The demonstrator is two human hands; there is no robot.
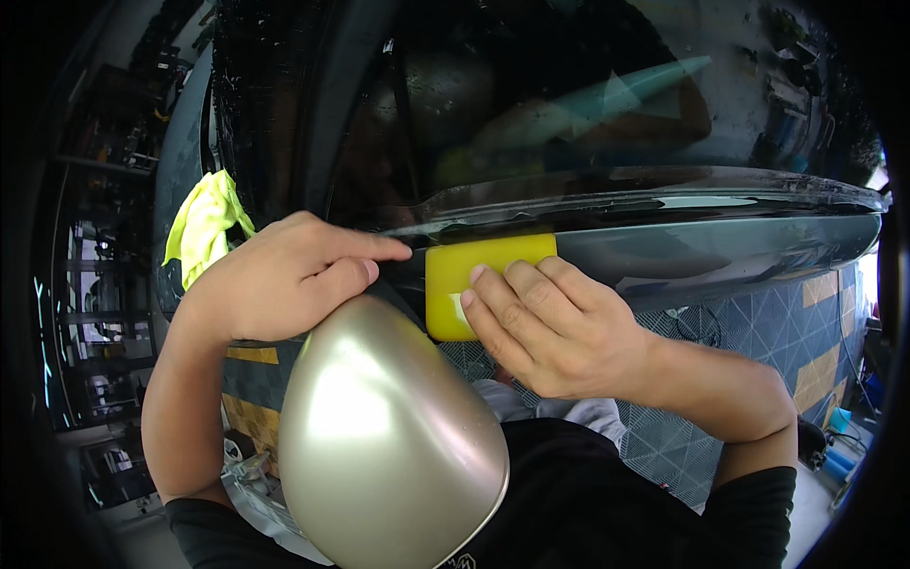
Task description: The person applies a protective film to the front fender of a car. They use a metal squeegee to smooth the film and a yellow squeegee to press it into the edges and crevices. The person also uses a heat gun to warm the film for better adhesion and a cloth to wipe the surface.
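Yellow scraper (458, 262) under fingertips (481, 278) of right grip (555, 332)

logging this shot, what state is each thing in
left hand: index finger extended, no held object visible
right hand: gripping the yellow card
yellow card: held, upper edge near the window's base
neon cloth: crumpled
mirror housing: glossy, unfolded
car window: dark, reflective

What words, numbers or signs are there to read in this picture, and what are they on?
There are none I can read.
Black shirt: a small pale mark at the picture's bottom edge, cut off and too unclear to read.
Yellow scraper under the right hand: no writing shows.
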